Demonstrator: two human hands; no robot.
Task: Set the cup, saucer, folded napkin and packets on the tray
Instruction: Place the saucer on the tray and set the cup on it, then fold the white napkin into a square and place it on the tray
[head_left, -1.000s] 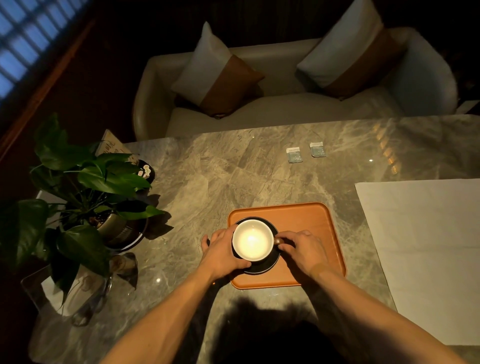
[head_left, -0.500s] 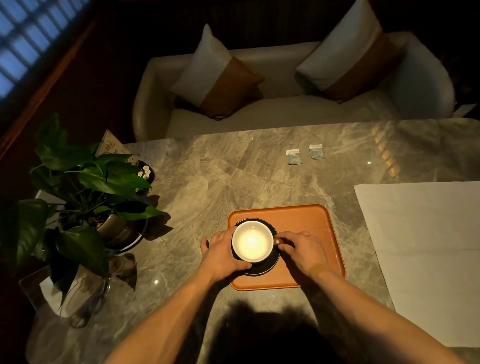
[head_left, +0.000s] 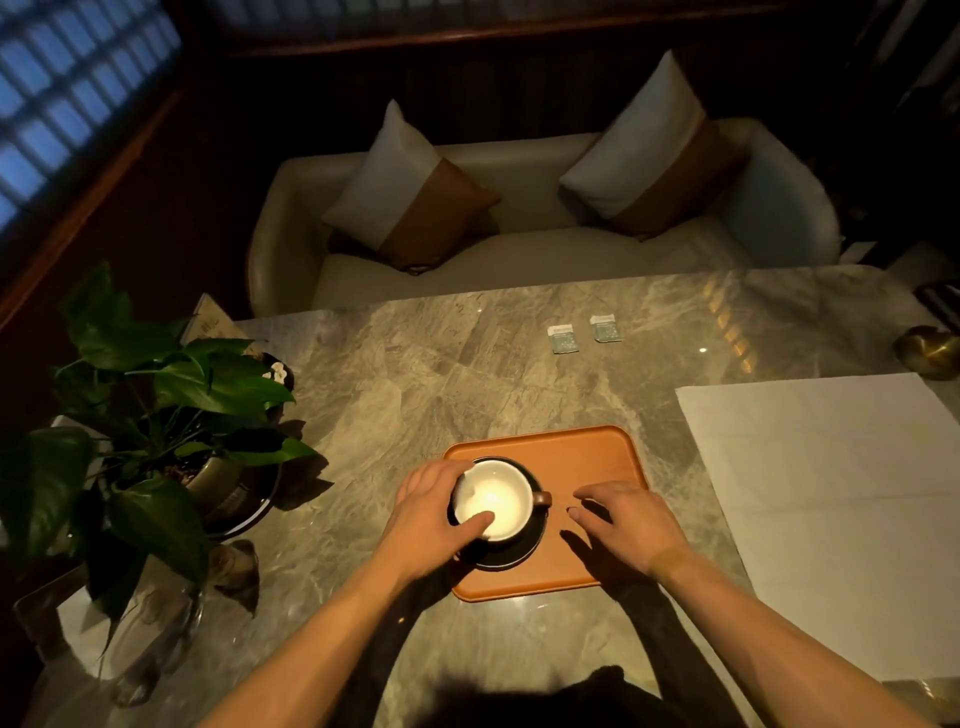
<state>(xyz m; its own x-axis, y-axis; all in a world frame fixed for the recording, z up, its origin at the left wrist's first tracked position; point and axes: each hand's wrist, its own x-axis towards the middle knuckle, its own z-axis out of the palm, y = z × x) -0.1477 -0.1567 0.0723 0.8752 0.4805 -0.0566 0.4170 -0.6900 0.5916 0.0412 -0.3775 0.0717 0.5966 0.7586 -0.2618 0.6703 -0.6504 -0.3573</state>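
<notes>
Dim room: a cream sofa (head_left: 519, 249) faces the marble table (head_left: 395, 384). On its orange tray (head_left: 587, 457) the cup (head_left: 498, 499) sits on the saucer (head_left: 511, 556), left hand (head_left: 431, 519) clasping its rim; right hand (head_left: 631, 525) hovers open, empty. Packets (head_left: 584, 332) and napkin (head_left: 831, 493) lie off-tray.

It looked like a dim lounge or café: a marble surface (head_left: 415, 374), with a cushioned cream sofa (head_left: 519, 249) behind it and a potted plant (head_left: 171, 395) at its left edge.
</notes>
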